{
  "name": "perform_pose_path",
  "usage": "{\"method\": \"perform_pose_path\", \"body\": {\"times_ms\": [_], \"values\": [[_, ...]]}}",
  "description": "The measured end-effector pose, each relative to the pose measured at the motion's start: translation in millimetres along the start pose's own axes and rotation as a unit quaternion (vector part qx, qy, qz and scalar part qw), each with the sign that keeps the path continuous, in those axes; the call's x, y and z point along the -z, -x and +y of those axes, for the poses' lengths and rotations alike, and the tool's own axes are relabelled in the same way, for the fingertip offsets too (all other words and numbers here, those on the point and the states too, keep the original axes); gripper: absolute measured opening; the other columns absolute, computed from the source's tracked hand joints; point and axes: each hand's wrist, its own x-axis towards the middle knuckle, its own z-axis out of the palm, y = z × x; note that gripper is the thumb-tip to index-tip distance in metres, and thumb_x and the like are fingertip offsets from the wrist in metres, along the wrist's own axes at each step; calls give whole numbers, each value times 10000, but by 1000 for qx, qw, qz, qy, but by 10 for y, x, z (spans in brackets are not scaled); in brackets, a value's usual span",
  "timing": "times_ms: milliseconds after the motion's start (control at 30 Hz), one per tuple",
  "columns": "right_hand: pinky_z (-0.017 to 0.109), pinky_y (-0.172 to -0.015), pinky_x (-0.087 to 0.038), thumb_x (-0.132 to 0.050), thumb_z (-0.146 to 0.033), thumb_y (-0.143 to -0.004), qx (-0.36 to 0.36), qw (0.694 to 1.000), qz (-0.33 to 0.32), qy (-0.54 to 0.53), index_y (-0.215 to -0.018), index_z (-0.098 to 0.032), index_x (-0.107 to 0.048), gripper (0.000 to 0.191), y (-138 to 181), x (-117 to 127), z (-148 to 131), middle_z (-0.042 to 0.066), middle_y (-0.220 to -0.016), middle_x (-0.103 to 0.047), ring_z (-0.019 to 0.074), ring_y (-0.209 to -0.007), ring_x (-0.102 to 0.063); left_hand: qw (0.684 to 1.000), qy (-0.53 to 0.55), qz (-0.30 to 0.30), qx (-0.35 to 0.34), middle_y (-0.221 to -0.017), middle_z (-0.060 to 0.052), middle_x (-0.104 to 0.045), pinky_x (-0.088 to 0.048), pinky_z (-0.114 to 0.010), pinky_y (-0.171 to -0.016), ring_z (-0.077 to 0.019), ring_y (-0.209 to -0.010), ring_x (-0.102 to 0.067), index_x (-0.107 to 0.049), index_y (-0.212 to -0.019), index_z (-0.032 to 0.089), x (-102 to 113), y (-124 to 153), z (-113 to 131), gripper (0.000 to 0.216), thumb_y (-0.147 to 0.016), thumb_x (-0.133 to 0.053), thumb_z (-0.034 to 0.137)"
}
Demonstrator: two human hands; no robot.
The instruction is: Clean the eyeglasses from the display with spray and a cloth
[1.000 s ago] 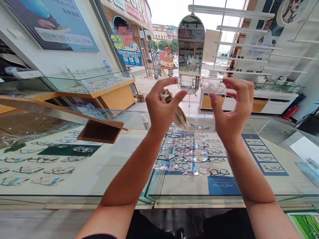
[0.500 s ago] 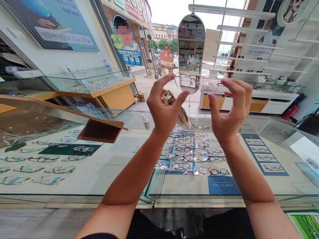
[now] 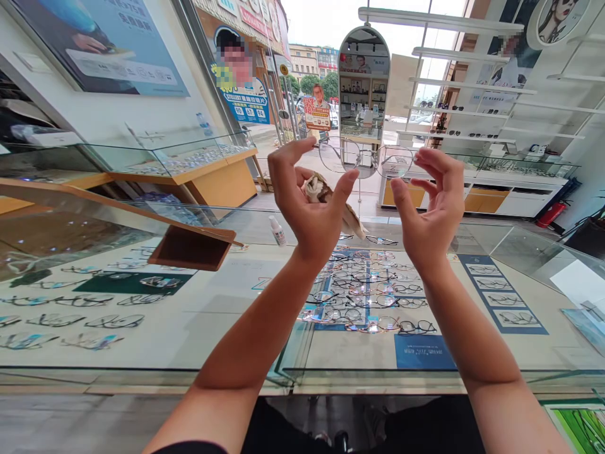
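I hold a thin-rimmed pair of glasses [image 3: 363, 157] up in front of me with both hands. My left hand [image 3: 309, 195] pinches the left end of the frame between thumb and forefinger, and a crumpled beige cloth [image 3: 331, 198] is tucked in its palm and hangs down. My right hand [image 3: 432, 202] pinches the right end of the frame at the lens edge. Both lenses look clear against the bright shop front.
A glass display counter [image 3: 283, 372] lies below my arms, with several rows of glasses [image 3: 368, 296] inside. A small spray bottle [image 3: 277, 230] stands on it. An oval mirror [image 3: 363, 88] stands behind the held glasses. A raised wooden flap [image 3: 189, 246] is at the left.
Both hands have shifted slightly left and the glasses have tilted and moved left with them. The grip is unchanged.
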Motion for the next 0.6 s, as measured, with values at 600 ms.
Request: {"method": "perform_pose_path", "body": {"times_ms": [600], "values": [[416, -901, -615, -478, -480, -1064, -83, 994, -28, -58, -1251, -307, -671, 319, -82, 87, 168, 68, -1192, -741, 223, -1143, -729, 996, -75, 24, -48, -1267, -83, -660, -586, -395, -843, -290, -1208, -654, -593, -1312, 324, 56, -26, 93, 534, -897, -750, 620]]}}
